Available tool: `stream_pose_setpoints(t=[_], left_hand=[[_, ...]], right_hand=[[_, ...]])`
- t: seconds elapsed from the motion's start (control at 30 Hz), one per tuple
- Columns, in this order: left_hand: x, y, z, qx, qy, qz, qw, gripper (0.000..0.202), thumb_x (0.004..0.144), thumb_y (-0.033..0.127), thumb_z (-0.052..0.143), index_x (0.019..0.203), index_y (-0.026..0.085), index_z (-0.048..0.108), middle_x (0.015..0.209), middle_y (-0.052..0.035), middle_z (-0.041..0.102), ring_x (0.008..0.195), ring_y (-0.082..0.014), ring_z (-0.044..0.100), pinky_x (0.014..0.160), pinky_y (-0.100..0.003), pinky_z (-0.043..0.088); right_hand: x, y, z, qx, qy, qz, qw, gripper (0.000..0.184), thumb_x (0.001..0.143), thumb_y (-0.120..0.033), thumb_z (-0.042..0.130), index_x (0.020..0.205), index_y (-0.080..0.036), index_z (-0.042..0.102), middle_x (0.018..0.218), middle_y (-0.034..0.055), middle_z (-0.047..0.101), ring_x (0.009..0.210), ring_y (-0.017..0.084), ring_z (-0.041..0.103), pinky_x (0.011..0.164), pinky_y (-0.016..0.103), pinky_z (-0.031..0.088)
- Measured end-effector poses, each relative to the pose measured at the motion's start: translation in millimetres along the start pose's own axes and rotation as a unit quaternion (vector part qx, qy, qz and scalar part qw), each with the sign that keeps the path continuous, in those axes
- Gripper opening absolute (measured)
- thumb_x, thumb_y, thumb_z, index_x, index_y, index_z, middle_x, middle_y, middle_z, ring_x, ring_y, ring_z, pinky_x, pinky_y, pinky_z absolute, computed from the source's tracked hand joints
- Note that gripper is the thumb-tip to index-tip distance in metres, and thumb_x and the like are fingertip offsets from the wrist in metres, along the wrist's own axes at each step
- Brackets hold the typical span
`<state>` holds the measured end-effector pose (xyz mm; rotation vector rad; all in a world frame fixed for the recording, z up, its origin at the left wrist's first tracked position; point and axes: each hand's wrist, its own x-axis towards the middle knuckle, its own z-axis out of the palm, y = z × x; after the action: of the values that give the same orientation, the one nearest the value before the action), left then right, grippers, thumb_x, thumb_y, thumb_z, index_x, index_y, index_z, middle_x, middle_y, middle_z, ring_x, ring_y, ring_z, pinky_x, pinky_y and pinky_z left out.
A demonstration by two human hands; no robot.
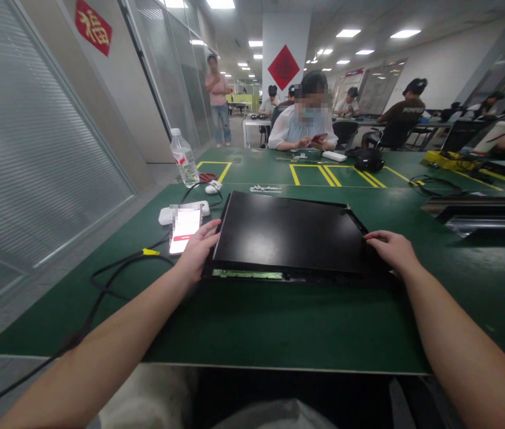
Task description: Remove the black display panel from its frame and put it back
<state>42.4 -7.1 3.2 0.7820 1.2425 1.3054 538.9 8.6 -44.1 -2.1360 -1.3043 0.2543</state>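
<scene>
A flat black panel [290, 232], like a monitor screen, lies on the green table mat [279, 322] in front of me. Its near edge is raised a little and shows a green circuit strip [247, 274] underneath. My left hand [199, 250] grips the panel's near left corner, fingers curled round the edge. My right hand [393, 249] holds the near right corner, fingers closed over the rim. Both forearms reach in from the bottom of the view.
A phone [184, 229] with a lit screen and a white power bank [165, 214] lie left of the panel. A black cable [114, 274] trails off the left edge. A water bottle [184, 158], screws [265, 189] and another black frame [485, 214] sit further off. A seated person [304, 122] faces me.
</scene>
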Motion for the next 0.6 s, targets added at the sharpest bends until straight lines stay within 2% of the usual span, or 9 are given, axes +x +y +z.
stream_pose_setpoints(t=[0.17,0.3,0.47,0.6], left_hand=[[-1.7,1.9,0.5,0.036,-0.013,-0.014,0.999,0.032,0.084,0.021,0.092,0.115,0.018,0.084,0.105,-0.0096,0.090,0.100,-0.0281,0.086,0.074,-0.029,0.067],[-1.6,1.4,-1.7,0.083,-0.036,0.011,0.996,0.029,0.082,0.028,0.092,0.109,0.020,0.088,0.099,-0.0071,0.091,0.099,-0.0277,0.086,0.075,-0.030,0.066],[-0.5,0.7,-4.6,0.119,-0.058,0.008,0.991,0.032,0.066,0.022,0.092,0.099,0.020,0.089,0.089,-0.0072,0.089,0.086,-0.0291,0.084,0.064,-0.031,0.062],[0.1,1.6,-6.6,0.136,-0.069,0.009,0.988,0.033,0.062,0.019,0.082,0.094,0.021,0.090,0.085,-0.0060,0.089,0.084,-0.0298,0.083,0.063,-0.032,0.060]], right_hand=[[-0.5,-1.7,0.0,0.001,0.002,-0.009,1.000,0.017,0.076,-0.034,0.073,0.084,-0.029,0.087,0.090,0.0076,0.082,0.092,0.031,0.073,0.088,0.044,0.058],[-2.8,-4.8,-0.5,-0.001,0.002,-0.009,1.000,0.017,0.076,-0.034,0.072,0.083,-0.029,0.087,0.090,0.0076,0.082,0.091,0.030,0.073,0.087,0.044,0.058],[-4.8,-8.3,-2.8,0.001,-0.006,-0.007,1.000,0.016,0.077,-0.033,0.072,0.083,-0.028,0.086,0.088,0.0083,0.080,0.089,0.029,0.073,0.087,0.042,0.057],[-4.7,-8.8,-4.0,-0.005,-0.012,-0.009,1.000,0.017,0.077,-0.033,0.072,0.084,-0.027,0.086,0.084,0.0074,0.078,0.085,0.028,0.072,0.084,0.042,0.057]])
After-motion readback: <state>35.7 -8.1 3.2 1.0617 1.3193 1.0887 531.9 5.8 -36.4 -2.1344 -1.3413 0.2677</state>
